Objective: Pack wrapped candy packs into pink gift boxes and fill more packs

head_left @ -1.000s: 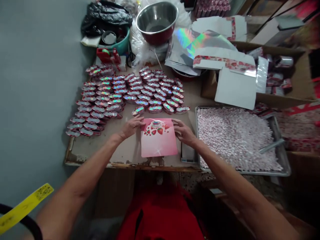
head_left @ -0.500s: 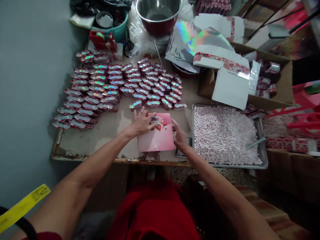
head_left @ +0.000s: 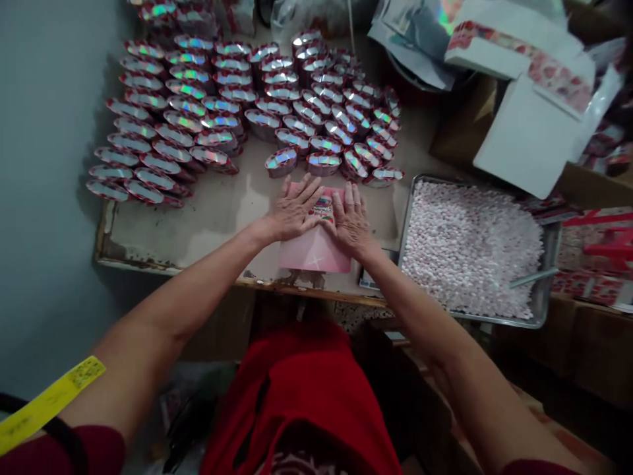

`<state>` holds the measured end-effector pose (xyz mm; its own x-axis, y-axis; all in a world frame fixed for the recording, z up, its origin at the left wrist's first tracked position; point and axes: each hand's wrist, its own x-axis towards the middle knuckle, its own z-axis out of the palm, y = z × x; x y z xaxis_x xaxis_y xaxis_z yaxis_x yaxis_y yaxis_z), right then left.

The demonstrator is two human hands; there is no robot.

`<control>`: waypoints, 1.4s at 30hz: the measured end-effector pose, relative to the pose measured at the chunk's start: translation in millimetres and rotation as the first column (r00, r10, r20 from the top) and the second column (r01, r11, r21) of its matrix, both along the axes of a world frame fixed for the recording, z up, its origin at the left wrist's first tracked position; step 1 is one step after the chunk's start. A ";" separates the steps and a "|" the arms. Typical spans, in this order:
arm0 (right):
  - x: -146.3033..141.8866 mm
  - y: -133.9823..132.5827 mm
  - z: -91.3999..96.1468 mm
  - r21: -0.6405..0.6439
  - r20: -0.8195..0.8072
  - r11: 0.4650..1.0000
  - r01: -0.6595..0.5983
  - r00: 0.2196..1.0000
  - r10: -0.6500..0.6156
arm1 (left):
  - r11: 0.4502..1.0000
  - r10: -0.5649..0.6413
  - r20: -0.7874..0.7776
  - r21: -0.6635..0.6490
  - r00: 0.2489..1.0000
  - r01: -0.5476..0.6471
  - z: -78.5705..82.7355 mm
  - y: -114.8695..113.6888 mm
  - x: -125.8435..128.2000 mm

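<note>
A pink card printed with strawberries [head_left: 314,252] lies flat near the front edge of the worn table [head_left: 212,214]. My left hand [head_left: 291,211] rests on its upper left part with fingers spread flat. My right hand [head_left: 352,221] lies beside it on the upper right part, fingers stretched out and pressing down. Both hands cover most of the card's printed top. Just beyond my fingertips stand several small foil-lidded cups [head_left: 281,160] in rows.
Rows of the foil-lidded cups [head_left: 168,119] fill the table's left and back. A metal tray [head_left: 544,290] heaped with small pink-white candies, a scoop handle [head_left: 531,277] in it, sits right. White folded boxes [head_left: 529,132] and a cardboard box lie behind. A grey wall is left.
Both hands moved from the card's side edges onto its top and now press flat on it. The camera tilted down and closer, so the bowl at the back left the view.
</note>
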<state>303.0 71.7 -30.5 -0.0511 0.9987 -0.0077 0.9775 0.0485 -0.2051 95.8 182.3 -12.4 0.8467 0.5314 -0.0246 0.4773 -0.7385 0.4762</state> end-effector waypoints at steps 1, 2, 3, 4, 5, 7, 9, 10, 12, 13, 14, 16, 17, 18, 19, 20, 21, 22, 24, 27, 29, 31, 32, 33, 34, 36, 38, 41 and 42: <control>0.3 -2.1 -1.5 -0.004 0.029 1.000 -0.005 1.000 0.005 | 1.000 0.008 0.021 0.026 1.000 -0.008 -3.0 -2.0 -1.8; 1.6 -3.6 -1.1 -0.021 0.052 1.000 -0.022 0.998 0.023 | 0.999 0.006 0.028 0.033 1.000 -0.007 -5.1 -2.7 -3.5; 2.8 -4.5 1.2 -0.047 0.069 0.998 -0.050 0.996 0.053 | 1.000 -0.008 0.023 0.020 1.000 0.007 -5.9 -2.1 -5.4; 2.9 -5.3 5.3 -0.076 0.082 0.993 -0.088 0.992 0.094 | 1.000 -0.027 0.017 -0.008 1.000 0.027 -5.2 -0.9 -8.0; 1.2 -6.4 10.4 -0.103 0.091 0.985 -0.138 0.985 0.147 | 0.998 -0.037 0.023 -0.043 0.999 0.038 -3.2 -0.4 -11.7; -9.0 -11.0 20.5 -0.146 0.094 0.956 -0.255 0.958 0.270 | 0.993 0.064 0.114 -0.111 0.991 -0.052 1.4 -7.6 -23.8; -26.5 -18.6 26.0 -0.176 0.088 0.926 -0.334 0.931 0.353 | 0.907 0.417 0.292 -0.202 0.861 -0.371 1.1 -33.4 -40.9; -36.2 -22.7 26.4 -0.189 0.089 0.920 -0.342 0.927 0.363 | 0.773 0.634 0.362 -0.289 0.683 -0.565 -2.4 -53.8 -49.3; -52.7 -29.0 24.3 -0.197 0.106 0.932 -0.303 0.939 0.328 | 0.383 0.915 0.338 -0.543 0.223 -0.747 -15.3 -104.5 -59.9; -58.0 -30.3 23.1 -0.187 0.117 0.943 -0.276 0.947 0.301 | 0.207 0.968 0.246 -0.673 0.050 -0.710 -23.5 -131.3 -60.1; -60.8 -29.7 22.7 -0.171 0.121 0.950 -0.260 0.952 0.282 | 0.070 0.989 0.134 -0.780 -0.057 -0.621 -31.7 -156.6 -56.3; -58.7 -22.5 26.3 -0.134 0.095 0.956 -0.259 0.957 0.273 | -0.089 0.991 -0.038 -0.902 -0.127 -0.423 -44.9 -197.9 -37.9; -54.5 -16.2 30.6 -0.121 0.057 0.955 -0.271 0.958 0.280 | -0.123 0.987 -0.073 -0.923 -0.145 -0.365 -48.8 -212.4 -24.7; -48.9 -8.5 36.3 -0.114 0.004 0.951 -0.287 0.957 0.289 | -0.123 0.986 -0.075 -0.930 -0.150 -0.346 -50.6 -222.6 -10.5; -42.6 -0.3 42.8 -0.113 -0.063 0.947 -0.302 0.953 0.296 | -0.087 0.991 -0.043 -0.929 -0.129 -0.359 -50.6 -229.1 3.9; -36.4 7.7 49.4 -0.117 -0.137 0.943 -0.312 0.945 0.296 | -0.013 0.997 0.019 -0.919 -0.077 -0.393 -49.1 -232.4 17.3; -30.8 14.7 55.6 -0.122 -0.210 0.941 -0.317 0.935 0.287 | 0.093 0.995 0.103 -0.895 0.001 -0.437 -46.8 -233.2 29.1; -26.2 20.2 60.7 -0.128 -0.273 0.940 -0.317 0.922 0.274 | 0.214 0.977 0.194 -0.851 0.092 -0.480 -44.3 -232.1 39.1; -20.9 25.3 66.4 -0.131 -0.348 0.943 -0.307 0.904 0.246 | 0.431 0.902 0.333 -0.713 0.273 -0.553 -40.5 -227.4 53.1; -20.8 21.6 64.0 -0.103 -0.335 0.948 -0.302 0.908 0.253 | 0.588 0.806 0.341 -0.544 0.483 -0.598 -39.9 -220.2 63.3; -22.7 17.0 58.5 -0.084 -0.268 0.949 -0.305 0.924 0.273 | 0.624 0.774 0.293 -0.502 0.562 -0.598 -40.8 -217.9 65.8; -23.6 14.1 52.3 -0.081 -0.187 0.948 -0.309 0.939 0.290 | 0.638 0.761 0.276 -0.480 0.587 -0.602 -41.1 -217.0 66.7; -23.6 13.5 49.3 -0.083 -0.147 0.946 -0.313 0.943 0.299 | 0.641 0.760 0.276 -0.472 0.588 -0.606 -40.8 -216.7 67.0; -23.2 13.1 46.2 -0.085 -0.110 0.944 -0.319 0.945 0.310 | 0.643 0.759 0.278 -0.468 0.589 -0.607 -40.6 -216.3 67.3; -22.7 12.8 43.3 -0.086 -0.073 0.941 -0.328 0.944 0.322 | 0.642 0.759 0.279 -0.468 0.588 -0.607 -40.5 -215.9 67.8; -21.6 11.5 37.8 -0.076 -0.014 0.933 -0.351 0.936 0.351 | 0.639 0.762 0.280 -0.475 0.584 -0.605 -41.3 -215.4 69.2; -21.4 8.7 33.5 -0.064 0.019 0.925 -0.374 0.927 0.375 | 0.646 0.756 0.300 -0.490 0.582 -0.586 -44.1 -215.8 69.4; -23.4 2.2 30.1 -0.046 0.036 0.921 -0.388 0.920 0.390 | 0.585 0.809 0.333 -0.536 0.485 -0.609 -50.7 -215.2 58.9; -24.6 -0.1 29.8 -0.039 0.042 0.921 -0.387 0.921 0.388 | 0.510 0.860 0.332 -0.542 0.387 -0.668 -53.0 -212.9 50.8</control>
